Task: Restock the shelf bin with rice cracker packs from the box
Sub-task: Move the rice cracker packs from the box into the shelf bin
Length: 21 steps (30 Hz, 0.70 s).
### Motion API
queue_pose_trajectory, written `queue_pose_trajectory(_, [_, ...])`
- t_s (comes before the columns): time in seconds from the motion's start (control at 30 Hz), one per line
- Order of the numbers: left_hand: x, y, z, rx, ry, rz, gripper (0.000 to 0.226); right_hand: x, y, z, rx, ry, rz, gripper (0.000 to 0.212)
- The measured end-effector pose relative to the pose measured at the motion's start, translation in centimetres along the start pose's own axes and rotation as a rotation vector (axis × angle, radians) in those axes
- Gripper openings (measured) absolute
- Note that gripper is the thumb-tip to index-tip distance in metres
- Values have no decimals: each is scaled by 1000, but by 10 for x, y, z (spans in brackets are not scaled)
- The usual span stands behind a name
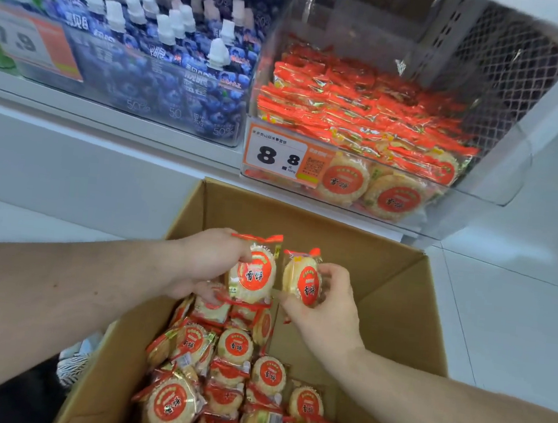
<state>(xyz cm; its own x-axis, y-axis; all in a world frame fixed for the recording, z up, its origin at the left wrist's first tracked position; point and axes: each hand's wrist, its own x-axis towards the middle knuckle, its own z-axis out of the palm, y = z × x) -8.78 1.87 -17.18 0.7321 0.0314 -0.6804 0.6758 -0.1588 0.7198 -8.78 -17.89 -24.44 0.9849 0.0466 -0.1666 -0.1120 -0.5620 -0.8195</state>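
Note:
An open cardboard box (401, 282) stands on the floor below the shelf, with several rice cracker packs (229, 371) piled in its left half. My left hand (210, 262) grips a round, red-labelled rice cracker pack (253, 274) above the pile. Beside it, my right hand (326, 306) pinches a second rice cracker pack (303, 282). The two packs are held upright, nearly side by side. Above the box, the clear shelf bin (490, 185) holds many of the same red-and-yellow packs.
A price tag reading 8.8 (276, 156) is fixed to the bin's front left. A neighbouring clear bin (181, 77) on the left holds blue blueberry jelly pouches with white caps. White tiled floor (507, 321) lies to the right of the box.

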Motion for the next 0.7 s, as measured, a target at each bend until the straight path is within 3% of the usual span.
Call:
queue_pose_trajectory(0.1, [-7,7,7,-117,-90,34,19,-14,-32,-14,-22,-3,-108,77])
queue_pose_trajectory(0.3, [-22,19,24,-291,-318,144,36,-21,-65,-42,-70,36,-189,75])
queue_pose_trajectory(0.47, [-29,20,30,-305,-314,232,32,-23,-71,-48,-80,57,-185,79])
queue_pose_trajectory(0.7, [-27,19,33,-144,-229,332,51,-32,-79,-55,-163,5,-226,89])
